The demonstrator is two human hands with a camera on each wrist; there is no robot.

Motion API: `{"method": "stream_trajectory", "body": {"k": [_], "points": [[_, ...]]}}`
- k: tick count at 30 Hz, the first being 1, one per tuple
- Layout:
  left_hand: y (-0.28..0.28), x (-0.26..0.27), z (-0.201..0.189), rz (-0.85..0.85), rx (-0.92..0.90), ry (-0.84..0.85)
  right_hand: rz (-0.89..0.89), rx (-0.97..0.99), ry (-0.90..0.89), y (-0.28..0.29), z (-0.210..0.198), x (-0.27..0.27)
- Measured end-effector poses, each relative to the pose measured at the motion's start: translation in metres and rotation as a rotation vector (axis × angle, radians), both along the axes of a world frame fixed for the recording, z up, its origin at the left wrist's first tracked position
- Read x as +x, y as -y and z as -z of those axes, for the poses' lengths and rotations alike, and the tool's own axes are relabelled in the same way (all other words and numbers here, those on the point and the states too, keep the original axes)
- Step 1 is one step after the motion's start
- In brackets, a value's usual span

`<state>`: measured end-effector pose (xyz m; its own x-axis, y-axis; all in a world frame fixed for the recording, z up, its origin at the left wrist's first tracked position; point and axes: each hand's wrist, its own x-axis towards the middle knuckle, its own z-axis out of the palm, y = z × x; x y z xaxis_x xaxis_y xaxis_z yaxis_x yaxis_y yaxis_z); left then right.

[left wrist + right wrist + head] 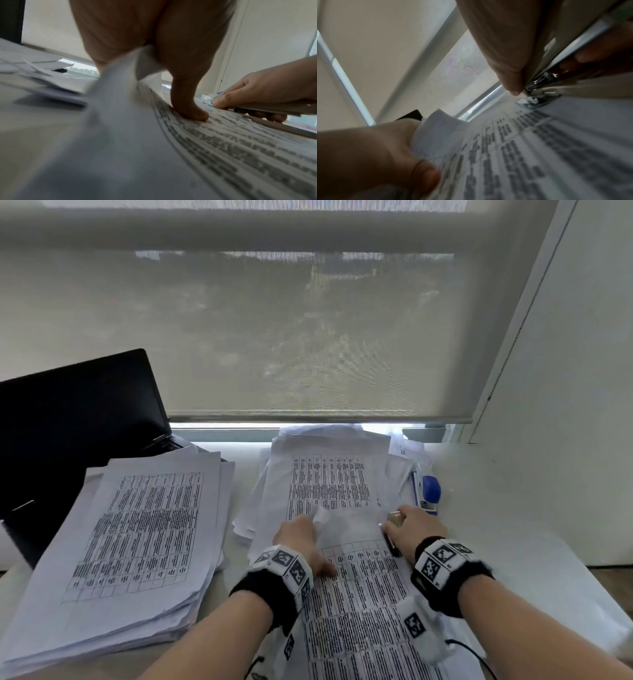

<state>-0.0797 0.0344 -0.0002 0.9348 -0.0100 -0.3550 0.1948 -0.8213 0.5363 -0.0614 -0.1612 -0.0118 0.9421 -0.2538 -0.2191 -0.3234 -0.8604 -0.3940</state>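
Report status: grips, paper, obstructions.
Left grip pinches lifted corner of white printed sheet. Right grip holds beige metal stapler at sheet's edge. No obstruction.

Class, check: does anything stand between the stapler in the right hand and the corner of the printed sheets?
Nothing visible does. The stapler in the right hand sits at the corner of the printed sheets; the left hand holds their curled edge off to the side.

The right hand (416,529) covers most of the stapler (390,542) it grips, and the right wrist view's edge cuts off its rear. Print on the sheet (359,604) under the grip is too blurred to read. The corner (123,81) held by the left hand (301,539) smears in the left wrist view, hiding that hand's fingertips.
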Motion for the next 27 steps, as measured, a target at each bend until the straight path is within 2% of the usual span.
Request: {"method": "stream_trajectory", "body": {"k": [4, 14, 20, 23, 24, 27], "points": [[-0.003, 0.003, 0.004, 0.05, 0.034, 0.025, 0.051, 0.033, 0.037, -0.005, 0.002, 0.006], [-0.004, 0.003, 0.007, 0.04, 0.005, 0.039, 0.139, 0.125, 0.055, -0.007, -0.008, 0.022], [-0.005, 0.008, 0.012, 0.016, 0.032, 0.001, 0.098, 0.218, 0.061, 0.005, -0.006, 0.024], [-0.006, 0.012, 0.014, -0.004, 0.036, -0.033, 0.014, 0.332, 0.086, 0.011, -0.008, 0.023], [-0.006, 0.012, 0.014, -0.007, 0.038, -0.039, -0.038, 0.331, 0.082, 0.011, -0.01, 0.022], [-0.006, 0.012, 0.015, -0.015, 0.042, -0.045, -0.142, 0.15, 0.045, 0.007, -0.013, 0.025]]}}
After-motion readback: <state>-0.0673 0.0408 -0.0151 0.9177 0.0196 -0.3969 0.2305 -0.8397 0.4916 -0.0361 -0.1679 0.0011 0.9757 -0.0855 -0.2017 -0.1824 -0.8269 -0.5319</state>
